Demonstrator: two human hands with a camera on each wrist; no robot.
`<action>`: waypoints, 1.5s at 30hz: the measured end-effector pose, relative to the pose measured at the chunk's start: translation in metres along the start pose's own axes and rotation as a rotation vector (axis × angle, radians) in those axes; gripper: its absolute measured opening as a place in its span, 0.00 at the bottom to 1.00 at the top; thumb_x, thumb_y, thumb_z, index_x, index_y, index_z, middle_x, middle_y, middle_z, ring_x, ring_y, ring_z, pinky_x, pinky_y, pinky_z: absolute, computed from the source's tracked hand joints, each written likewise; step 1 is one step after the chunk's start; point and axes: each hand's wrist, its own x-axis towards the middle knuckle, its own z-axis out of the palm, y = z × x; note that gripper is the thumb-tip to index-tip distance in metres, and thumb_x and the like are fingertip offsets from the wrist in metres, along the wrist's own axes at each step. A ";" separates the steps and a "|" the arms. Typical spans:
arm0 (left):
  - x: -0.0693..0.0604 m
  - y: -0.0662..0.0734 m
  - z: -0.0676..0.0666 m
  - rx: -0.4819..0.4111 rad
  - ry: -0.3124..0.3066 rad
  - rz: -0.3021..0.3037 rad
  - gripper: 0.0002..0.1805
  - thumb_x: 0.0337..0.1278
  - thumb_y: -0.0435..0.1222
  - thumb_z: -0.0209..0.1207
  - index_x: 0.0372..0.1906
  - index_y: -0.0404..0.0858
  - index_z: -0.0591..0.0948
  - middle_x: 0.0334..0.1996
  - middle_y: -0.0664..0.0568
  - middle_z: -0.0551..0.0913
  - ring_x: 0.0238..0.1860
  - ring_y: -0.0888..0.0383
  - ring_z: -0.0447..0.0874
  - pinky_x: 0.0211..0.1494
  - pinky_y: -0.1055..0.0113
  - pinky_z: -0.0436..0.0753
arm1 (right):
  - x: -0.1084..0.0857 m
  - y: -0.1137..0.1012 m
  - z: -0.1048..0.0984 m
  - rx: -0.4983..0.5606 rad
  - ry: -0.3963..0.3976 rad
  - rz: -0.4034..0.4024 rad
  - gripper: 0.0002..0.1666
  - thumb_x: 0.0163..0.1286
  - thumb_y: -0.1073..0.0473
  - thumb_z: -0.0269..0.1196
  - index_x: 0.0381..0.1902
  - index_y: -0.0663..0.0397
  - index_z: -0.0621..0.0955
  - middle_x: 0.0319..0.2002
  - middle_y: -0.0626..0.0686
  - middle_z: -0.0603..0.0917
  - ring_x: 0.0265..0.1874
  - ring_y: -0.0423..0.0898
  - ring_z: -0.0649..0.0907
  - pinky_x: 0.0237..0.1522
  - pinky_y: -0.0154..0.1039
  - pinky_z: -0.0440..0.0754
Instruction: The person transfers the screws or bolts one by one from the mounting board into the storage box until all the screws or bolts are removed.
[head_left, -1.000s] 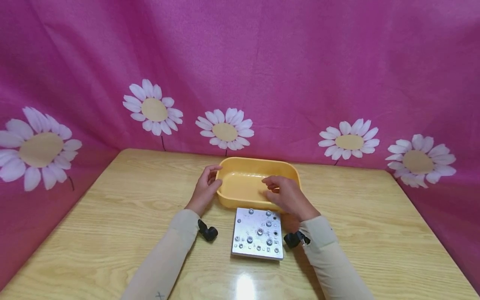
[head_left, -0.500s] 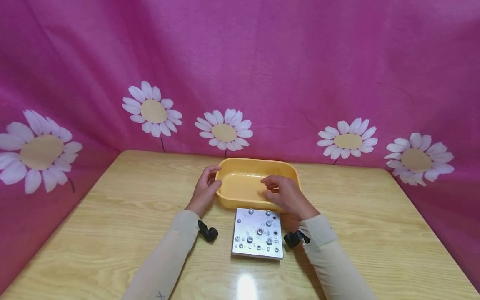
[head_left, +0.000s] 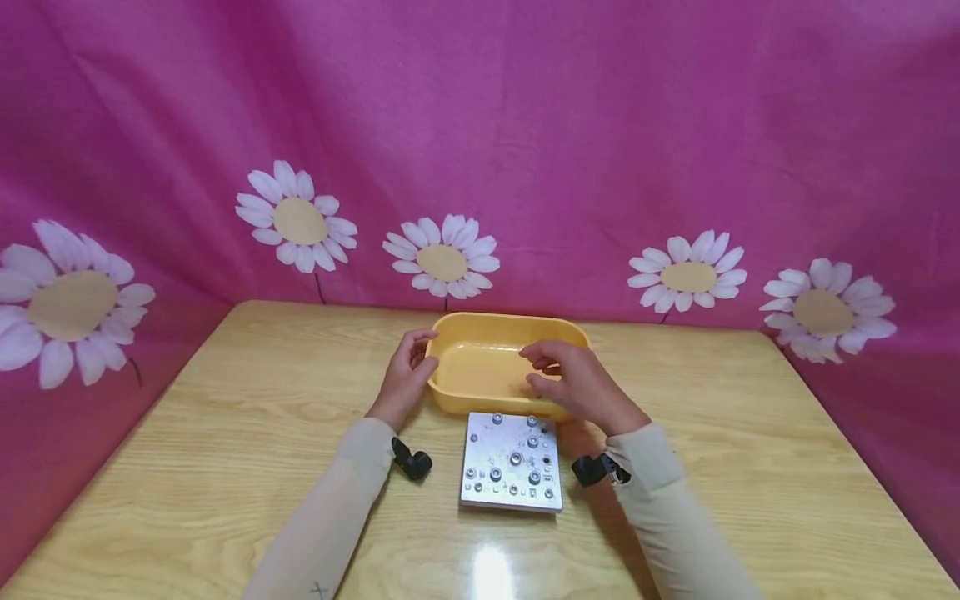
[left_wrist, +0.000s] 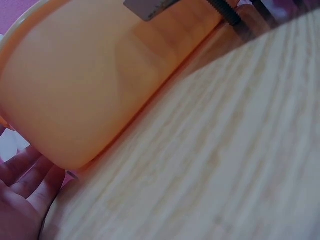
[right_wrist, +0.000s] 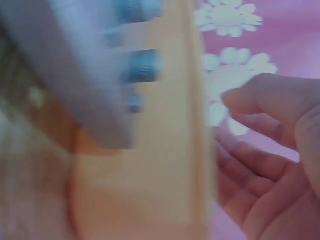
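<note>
Head view shows a yellow tub on the wooden table, with a metal plate close in front of its near side. At the tub's left end, the left hand rests against the side, thumb and fingers apart. The right hand is over the tub's right part, fingers bent, thumb apart from them, with nothing visible in its grasp.

The tub looks like thin plastic: probably light, fairly stiff and a little slick, best held by the rim at both ends. The plate is likely heavy and hard, safest gripped by opposite edges, away from its raised bolts. Left wrist view shows dark threaded legs by it. The plate hampers reaching the tub's near wall; behind stands a flowered pink cloth.
</note>
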 end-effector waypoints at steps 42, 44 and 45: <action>-0.013 0.034 0.000 0.011 -0.043 -0.046 0.25 0.58 0.25 0.51 0.62 0.31 0.68 0.60 0.30 0.68 0.62 0.40 0.66 0.68 0.58 0.64 | -0.035 -0.072 -0.009 -0.237 -0.477 0.122 0.05 0.60 0.60 0.68 0.31 0.49 0.81 0.24 0.45 0.78 0.28 0.42 0.76 0.34 0.38 0.75; -0.013 0.034 0.000 0.015 -0.044 -0.042 0.25 0.58 0.26 0.51 0.62 0.31 0.68 0.59 0.31 0.68 0.62 0.41 0.66 0.68 0.58 0.64 | -0.034 -0.073 -0.006 -0.241 -0.487 0.120 0.05 0.60 0.61 0.68 0.31 0.49 0.80 0.24 0.45 0.78 0.28 0.42 0.76 0.34 0.38 0.75; -0.013 0.034 0.000 0.015 -0.045 -0.041 0.25 0.57 0.26 0.51 0.62 0.31 0.68 0.59 0.31 0.68 0.62 0.41 0.66 0.68 0.58 0.64 | -0.034 -0.073 -0.005 -0.238 -0.494 0.127 0.05 0.60 0.61 0.68 0.31 0.49 0.80 0.25 0.45 0.78 0.28 0.42 0.76 0.34 0.38 0.76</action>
